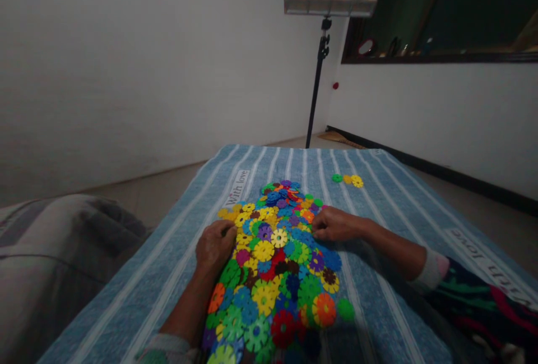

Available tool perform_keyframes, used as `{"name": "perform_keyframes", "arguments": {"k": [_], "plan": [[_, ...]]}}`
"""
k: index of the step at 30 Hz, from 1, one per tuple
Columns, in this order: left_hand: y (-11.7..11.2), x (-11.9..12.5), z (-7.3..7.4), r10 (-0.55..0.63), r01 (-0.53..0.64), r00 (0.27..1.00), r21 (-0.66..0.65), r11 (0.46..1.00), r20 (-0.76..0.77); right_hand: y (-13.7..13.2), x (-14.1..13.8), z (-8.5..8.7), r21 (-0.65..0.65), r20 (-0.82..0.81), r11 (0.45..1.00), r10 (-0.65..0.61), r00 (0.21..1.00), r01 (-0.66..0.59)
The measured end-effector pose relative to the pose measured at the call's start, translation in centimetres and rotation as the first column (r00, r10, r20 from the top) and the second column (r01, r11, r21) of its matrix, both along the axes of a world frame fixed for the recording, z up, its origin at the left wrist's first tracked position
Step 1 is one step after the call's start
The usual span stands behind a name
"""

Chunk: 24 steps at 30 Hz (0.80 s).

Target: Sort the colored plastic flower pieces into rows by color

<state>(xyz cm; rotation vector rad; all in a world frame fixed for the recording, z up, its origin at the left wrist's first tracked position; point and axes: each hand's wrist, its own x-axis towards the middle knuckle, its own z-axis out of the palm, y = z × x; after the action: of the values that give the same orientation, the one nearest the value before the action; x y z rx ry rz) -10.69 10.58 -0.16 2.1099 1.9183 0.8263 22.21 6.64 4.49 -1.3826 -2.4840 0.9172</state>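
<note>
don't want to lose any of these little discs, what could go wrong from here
The heaped discs overlap, so a quick move of the left hand or right hand, both at the heap's edges, might scatter some. The small group of discs lying apart on the striped cloth could be overlooked.

Pretty dim shot tbh, the wall (168, 72) is flat grey and the window (445, 10) nearly black. Can't tell where the light's from. Soft shadow on the cloth (159, 263) under the right forearm (390, 249), plastic flowers (263, 250) darken toward the bottom, fine detail's mushy, right edge looks stretched.
</note>
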Motion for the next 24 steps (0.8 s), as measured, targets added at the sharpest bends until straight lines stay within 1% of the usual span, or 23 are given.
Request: {"name": "perform_keyframes", "arguments": {"k": [4,6,9,13,15,17,19,21,24], "plan": [[0.0,0.1,0.0,-0.007,0.007,1.0,0.005,1.0,-0.016,-0.5,-0.1,-0.6,-0.12,-0.2,0.991,-0.082,0.976,0.059],[0.1,0.1,-0.1,0.001,-0.001,1.0,0.021,1.0,-0.01,-0.8,-0.1,-0.9,-0.18,-0.278,0.98,-0.139,0.95,0.09],[0.1,0.0,-0.2,0.001,-0.001,1.0,0.021,1.0,0.003,-1.1,-0.2,-1.2,-0.264,-0.369,0.959,-0.197,0.908,0.1],[0.1,0.0,-0.2,-0.005,0.005,1.0,0.013,1.0,0.008,-1.5,-0.1,-1.0,-0.356,-0.421,0.923,-0.299,0.857,0.147],[0.1,0.1,-0.2,-0.006,0.005,1.0,0.012,1.0,0.008,-1.9,0.1,-0.9,-0.403,-0.407,0.898,-0.35,0.843,0.178],[0.0,0.2,-0.1,-0.005,0.005,1.0,0.012,1.0,0.008,-2.5,0.2,-0.8,-0.431,-0.389,0.881,-0.375,0.841,0.193],[0.0,0.3,-0.1,0.002,-0.002,1.0,0.016,1.0,0.006,-3.1,0.2,-0.8,-0.453,-0.387,0.874,-0.369,0.845,0.174],[0.0,0.3,-0.1,0.001,-0.001,1.0,0.019,1.0,0.006,-3.9,0.0,-0.8,-0.474,-0.399,0.874,-0.326,0.857,0.112],[0.0,0.3,-0.2,-0.015,0.015,1.0,0.019,1.0,0.011,-5.2,-1.0,-0.5,-0.462,-0.364,0.887,-0.192,0.911,0.002]]}}
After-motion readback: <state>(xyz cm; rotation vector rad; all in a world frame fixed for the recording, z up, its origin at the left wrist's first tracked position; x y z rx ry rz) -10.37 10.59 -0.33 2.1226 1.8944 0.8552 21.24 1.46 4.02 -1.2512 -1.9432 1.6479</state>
